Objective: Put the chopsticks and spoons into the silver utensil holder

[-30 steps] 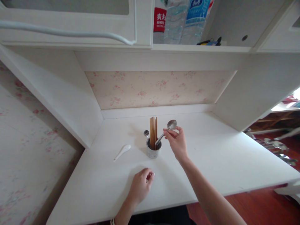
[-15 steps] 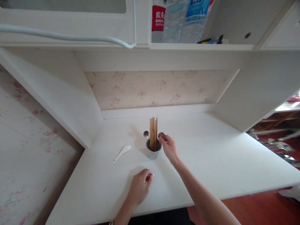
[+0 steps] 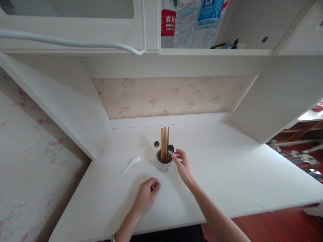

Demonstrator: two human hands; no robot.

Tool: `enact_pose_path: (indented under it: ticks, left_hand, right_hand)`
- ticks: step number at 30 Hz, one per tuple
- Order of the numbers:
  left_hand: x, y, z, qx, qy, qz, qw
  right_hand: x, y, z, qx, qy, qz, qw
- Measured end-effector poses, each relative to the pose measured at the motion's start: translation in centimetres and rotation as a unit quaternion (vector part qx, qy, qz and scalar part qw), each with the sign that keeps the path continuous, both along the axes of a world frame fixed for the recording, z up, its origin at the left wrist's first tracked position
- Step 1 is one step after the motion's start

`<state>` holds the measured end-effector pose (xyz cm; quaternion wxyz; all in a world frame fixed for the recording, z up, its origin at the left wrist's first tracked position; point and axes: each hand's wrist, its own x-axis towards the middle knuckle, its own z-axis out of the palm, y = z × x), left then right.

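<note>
A light grey utensil holder with a dotted pattern stands upright on the white desk. Several wooden chopsticks rise from its middle. One metal spoon leans out at the left with its bowl up, and a second metal spoon stands at the right. My right hand is just beside that second spoon, fingers apart and nothing held; whether a fingertip still touches it I cannot tell. My left hand rests on the desk in front of the holder, its fingers curled in, with nothing visible in them.
A white soup spoon lies on the white desk left of the holder. Above hangs a cabinet shelf with plastic bottles. A white cable droops below the cabinet door. Side panels bound the desk left and right.
My right hand has let go of the right-hand metal spoon, and its fingers have spread. That spoon's bowl has turned and now stands in the holder. My left hand has shifted slightly left.
</note>
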<state>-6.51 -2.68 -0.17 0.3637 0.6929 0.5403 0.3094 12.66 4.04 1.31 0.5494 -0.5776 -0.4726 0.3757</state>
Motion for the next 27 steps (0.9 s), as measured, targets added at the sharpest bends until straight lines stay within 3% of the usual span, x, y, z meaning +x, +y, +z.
enact_pose_path:
  ticks: [4, 7, 10, 14, 18, 21, 24, 27]
  left_hand:
    - [-3.7, 3.1, 1.1, 0.070, 0.092, 0.086, 0.990]
    - [-6.7, 5.5, 1.6, 0.129, 0.218, 0.131, 0.958]
    - [-8.6, 7.3, 1.5, 0.155, 0.330, 0.115, 0.924]
    - [-9.5, 8.5, 0.7, 0.110, 0.411, 0.081, 0.901]
    - [-9.6, 8.9, 0.4, 0.061, 0.414, 0.088, 0.904]
    - [-9.2, 9.1, 1.2, 0.051, 0.416, 0.104, 0.902]
    - [-8.2, 9.2, 3.3, 0.051, 0.363, 0.127, 0.922]
    - [-6.5, 9.1, 6.3, 0.073, 0.208, 0.137, 0.966]
  right_hand:
    - [1.5, -1.6, -2.4, -0.037, 0.022, -0.009, 0.999]
    - [2.3, -2.9, -3.8, -0.075, 0.013, 0.006, 0.997]
    - [2.5, -3.7, -4.6, -0.072, -0.007, 0.017, 0.997]
    - [2.4, -4.0, -5.3, -0.057, -0.035, 0.026, 0.997]
    - [2.5, -3.9, -5.5, -0.051, -0.041, 0.026, 0.998]
    - [2.6, -4.0, -5.3, -0.051, -0.033, 0.026, 0.998]
    - [2.7, -4.0, -5.2, -0.050, -0.035, 0.027, 0.998]
    - [2.7, -4.0, -5.3, -0.051, -0.040, 0.027, 0.998]
